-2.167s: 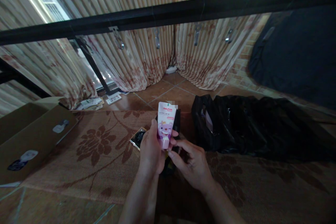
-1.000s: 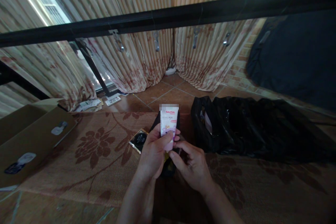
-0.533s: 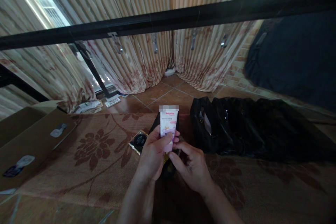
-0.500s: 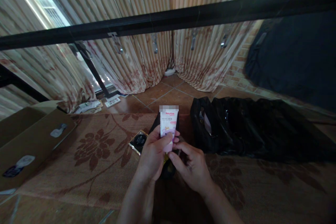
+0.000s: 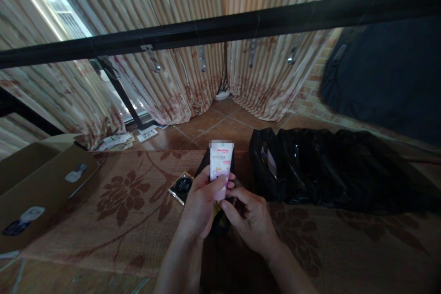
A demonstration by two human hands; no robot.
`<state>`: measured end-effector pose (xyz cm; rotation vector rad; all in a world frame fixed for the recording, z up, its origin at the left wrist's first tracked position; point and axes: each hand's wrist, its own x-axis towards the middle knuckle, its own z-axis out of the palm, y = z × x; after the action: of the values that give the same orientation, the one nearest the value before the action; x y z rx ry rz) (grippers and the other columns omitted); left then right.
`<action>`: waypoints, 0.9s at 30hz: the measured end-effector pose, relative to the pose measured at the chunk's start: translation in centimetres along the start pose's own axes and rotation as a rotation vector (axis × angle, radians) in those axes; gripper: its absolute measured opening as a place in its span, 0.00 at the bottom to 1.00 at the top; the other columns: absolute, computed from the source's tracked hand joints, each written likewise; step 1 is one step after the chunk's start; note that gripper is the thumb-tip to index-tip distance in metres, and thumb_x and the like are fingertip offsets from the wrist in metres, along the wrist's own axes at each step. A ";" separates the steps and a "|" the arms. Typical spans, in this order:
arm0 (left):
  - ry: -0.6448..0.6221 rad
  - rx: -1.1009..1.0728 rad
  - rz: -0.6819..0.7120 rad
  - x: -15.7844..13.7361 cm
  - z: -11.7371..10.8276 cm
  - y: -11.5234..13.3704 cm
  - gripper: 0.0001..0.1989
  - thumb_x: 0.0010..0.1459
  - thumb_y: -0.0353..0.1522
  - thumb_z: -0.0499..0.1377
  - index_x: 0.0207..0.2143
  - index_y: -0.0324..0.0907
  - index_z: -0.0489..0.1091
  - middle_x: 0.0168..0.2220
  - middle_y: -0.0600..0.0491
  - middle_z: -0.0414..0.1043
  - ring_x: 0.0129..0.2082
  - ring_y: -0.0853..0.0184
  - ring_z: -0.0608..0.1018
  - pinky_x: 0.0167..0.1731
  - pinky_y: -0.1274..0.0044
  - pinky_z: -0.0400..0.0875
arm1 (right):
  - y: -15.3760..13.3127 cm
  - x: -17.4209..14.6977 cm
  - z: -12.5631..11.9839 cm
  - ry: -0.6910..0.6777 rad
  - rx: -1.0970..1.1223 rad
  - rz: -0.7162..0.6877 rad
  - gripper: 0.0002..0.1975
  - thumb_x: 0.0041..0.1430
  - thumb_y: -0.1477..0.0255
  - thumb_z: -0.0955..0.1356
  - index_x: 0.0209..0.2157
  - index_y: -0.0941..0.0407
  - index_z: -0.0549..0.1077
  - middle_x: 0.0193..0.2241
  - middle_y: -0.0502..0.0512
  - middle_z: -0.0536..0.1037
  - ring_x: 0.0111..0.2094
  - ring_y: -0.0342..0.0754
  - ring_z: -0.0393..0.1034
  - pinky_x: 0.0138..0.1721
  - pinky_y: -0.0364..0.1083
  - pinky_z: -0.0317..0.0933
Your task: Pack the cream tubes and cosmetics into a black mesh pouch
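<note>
Head view. The left hand (image 5: 201, 202) was closed around a small white and pink tube (image 5: 220, 165), held upright with its flat crimped end up and its pink cap end down among the fingers. The thumb lay across the front of the tube, over the printed figure. The tube stood in the air above a floral mat (image 5: 120, 202), just in front of a small black pouch (image 5: 225, 218) that showed behind and below both hands.

The right hand (image 5: 253, 223) sat just beside and below the left, its fingers curled narrow, with thumb and forefinger tips meeting at the tube's cap end. Whether they gripped the cap itself could not be told; the spot was dim and partly covered by the left fingers.

A flat dark square packet (image 5: 181, 186) lay on the mat just left of the left hand. A large black bag (image 5: 327, 170) lay to the right, its mouth toward the hands. A cardboard box (image 5: 37, 188) lay well apart at the left edge. A black bar (image 5: 220, 30) crossed the upper frame before striped curtains (image 5: 172, 73).
</note>
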<state>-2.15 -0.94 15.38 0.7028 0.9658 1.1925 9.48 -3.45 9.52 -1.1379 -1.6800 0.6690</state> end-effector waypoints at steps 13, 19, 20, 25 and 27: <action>0.005 0.003 -0.010 0.0 0.0 0.0 0.11 0.48 0.30 0.64 0.36 0.38 0.73 0.33 0.51 0.75 0.29 0.72 0.73 0.32 0.81 0.67 | -0.1 0.0 0.0 0.006 -0.003 -0.011 0.05 0.59 0.70 0.67 0.33 0.57 0.73 0.24 0.49 0.73 0.22 0.40 0.64 0.25 0.39 0.57; 0.000 0.005 -0.008 0.1 -0.2 -0.1 0.12 0.48 0.31 0.64 0.37 0.38 0.74 0.34 0.50 0.75 0.30 0.71 0.74 0.33 0.79 0.68 | -0.1 0.1 -0.1 0.016 -0.001 -0.038 0.05 0.60 0.71 0.67 0.34 0.57 0.73 0.24 0.48 0.72 0.22 0.39 0.64 0.25 0.39 0.57; 0.004 0.004 -0.010 0.1 -0.2 -0.1 0.12 0.48 0.31 0.65 0.37 0.38 0.74 0.34 0.50 0.75 0.30 0.71 0.74 0.33 0.79 0.68 | -0.1 0.1 0.0 0.017 -0.002 -0.039 0.04 0.60 0.71 0.67 0.34 0.57 0.73 0.24 0.48 0.72 0.22 0.40 0.64 0.26 0.39 0.57; 0.021 0.000 -0.017 0.1 -0.1 -0.1 0.13 0.46 0.31 0.65 0.36 0.38 0.73 0.33 0.51 0.75 0.29 0.71 0.74 0.32 0.80 0.67 | 0.1 0.0 0.0 0.018 -0.007 -0.038 0.04 0.60 0.71 0.66 0.34 0.57 0.73 0.25 0.50 0.74 0.23 0.41 0.66 0.27 0.40 0.60; 0.024 0.004 -0.014 0.1 -0.1 -0.1 0.12 0.46 0.32 0.65 0.36 0.38 0.73 0.33 0.51 0.75 0.29 0.71 0.74 0.32 0.80 0.67 | 0.1 0.0 0.0 0.010 0.006 -0.033 0.05 0.60 0.71 0.66 0.35 0.56 0.73 0.27 0.51 0.76 0.25 0.41 0.68 0.28 0.40 0.61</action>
<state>-2.15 -0.86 15.23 0.6855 0.9913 1.1898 9.52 -3.44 9.43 -1.1053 -1.6837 0.6467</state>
